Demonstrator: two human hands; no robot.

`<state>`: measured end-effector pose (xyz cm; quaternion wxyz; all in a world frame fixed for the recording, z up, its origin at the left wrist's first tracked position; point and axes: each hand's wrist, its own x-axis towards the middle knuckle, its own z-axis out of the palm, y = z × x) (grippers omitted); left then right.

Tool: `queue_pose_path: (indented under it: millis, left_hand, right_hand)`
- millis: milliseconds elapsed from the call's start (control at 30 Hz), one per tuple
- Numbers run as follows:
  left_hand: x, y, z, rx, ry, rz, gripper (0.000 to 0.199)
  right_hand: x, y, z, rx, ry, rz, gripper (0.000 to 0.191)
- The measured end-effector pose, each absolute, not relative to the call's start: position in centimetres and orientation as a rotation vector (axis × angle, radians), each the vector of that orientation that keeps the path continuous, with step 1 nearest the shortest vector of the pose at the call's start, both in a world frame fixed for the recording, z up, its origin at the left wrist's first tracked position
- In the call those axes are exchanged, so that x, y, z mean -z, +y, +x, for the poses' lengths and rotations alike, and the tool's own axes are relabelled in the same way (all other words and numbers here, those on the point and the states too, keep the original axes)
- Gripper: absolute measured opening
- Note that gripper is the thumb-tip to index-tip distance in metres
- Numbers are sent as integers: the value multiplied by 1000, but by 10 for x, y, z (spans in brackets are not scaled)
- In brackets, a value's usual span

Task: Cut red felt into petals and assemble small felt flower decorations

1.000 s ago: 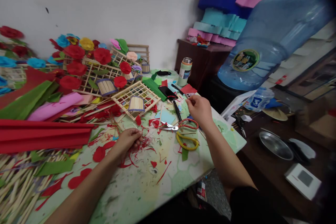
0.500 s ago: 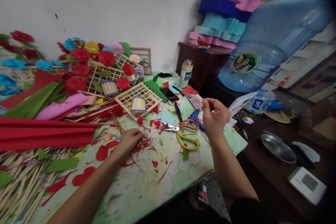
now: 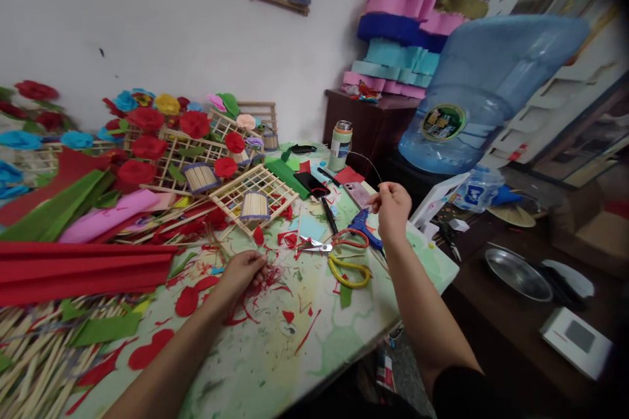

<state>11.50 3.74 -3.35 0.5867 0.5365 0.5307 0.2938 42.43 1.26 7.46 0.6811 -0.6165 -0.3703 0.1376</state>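
My right hand (image 3: 394,206) is raised over the table's right side, fingers pinched on a thin wire (image 3: 366,158) that curves up and left toward the bottle. My left hand (image 3: 246,270) rests low over the table among red paper shreds (image 3: 275,278), its thumb and fingers closed; whatever is between them is too small to make out. Between the hands lie scissors (image 3: 351,272) with one red and one yellow handle, blades pointing left. A blue glue gun (image 3: 366,226) sits just left of my right hand. A small bamboo lattice (image 3: 255,196) with a little basket lies beyond my left hand.
Paper flowers (image 3: 147,147) on lattices crowd the back left, with a red paper sheet (image 3: 83,272) and sticks (image 3: 39,353) in front. A bottle (image 3: 341,147) and phone (image 3: 358,195) are at the back. A large water jug (image 3: 481,98) stands right of the table.
My right hand has shifted slightly left in view, and the curved wire from its fingers now shows. My left hand stays by the red shreds. The camera view has tilted a little.
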Motion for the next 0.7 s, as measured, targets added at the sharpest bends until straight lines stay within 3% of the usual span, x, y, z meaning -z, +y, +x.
queue_pose_path:
  millis: [100, 367, 700]
  left_hand:
    - [29, 35, 116, -675, 1233, 1235, 34]
    - [29, 35, 117, -680, 1237, 1217, 36]
    - [31, 39, 122, -682, 1274, 1196, 42]
  right_hand:
    - [-72, 51, 432, -526, -773, -1486, 11]
    - [-55, 140, 428, -849, -1123, -1992, 26]
    - [-44, 218, 469, -457, -1375, -2389, 30]
